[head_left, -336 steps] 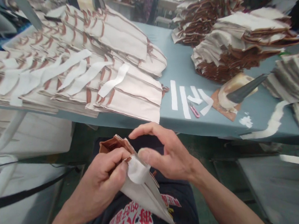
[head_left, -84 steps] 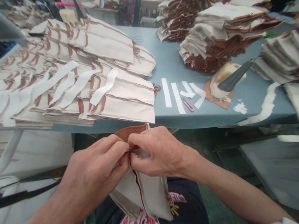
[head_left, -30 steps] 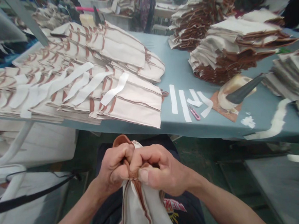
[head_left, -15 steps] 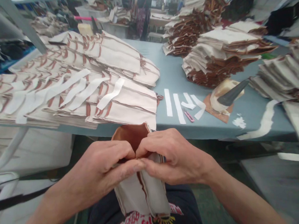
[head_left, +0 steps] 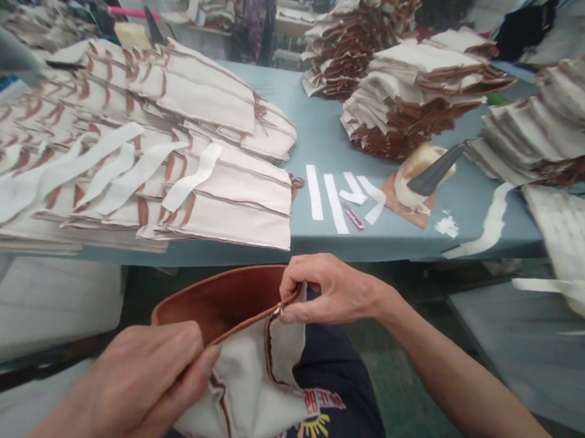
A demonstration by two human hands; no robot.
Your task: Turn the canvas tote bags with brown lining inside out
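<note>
- The left hand point(head_left: 144, 383) sits low at the near left. Its fingers point(head_left: 180, 337) are curled shut and the thumb presses down, pinching the left end of the brown band point(head_left: 218, 303).
- The right hand point(head_left: 327, 290) is further right and a little farther off. Thumb and forefinger are closed in a tight pinch on the right end of the same band, and the other fingers are folded in toward the palm.
- The cloth piece point(head_left: 248, 382) hangs between the two hands over the person's lap, just near of the table edge. Its brown band is pulled into an open curve from one hand to the other.
- The cream body of the piece droops below the band, with a brown seam running down it, and rests against the dark printed shirt point(head_left: 329, 390).
- The grey-blue table point(head_left: 327, 136) lies beyond the hands.
- A broad fanned stack of cream pieces point(head_left: 177, 140) with brown trim covers the table's left side, with loose white tapes on top.
- Several white strips point(head_left: 328, 196) lie on bare table at centre, with a small pink clipper point(head_left: 355, 218) touching them.
- A dark cone-shaped tool point(head_left: 432, 172) rests on a brown scrap just right of the strips.
- More piled stacks point(head_left: 414, 90) stand at the far right.
</note>
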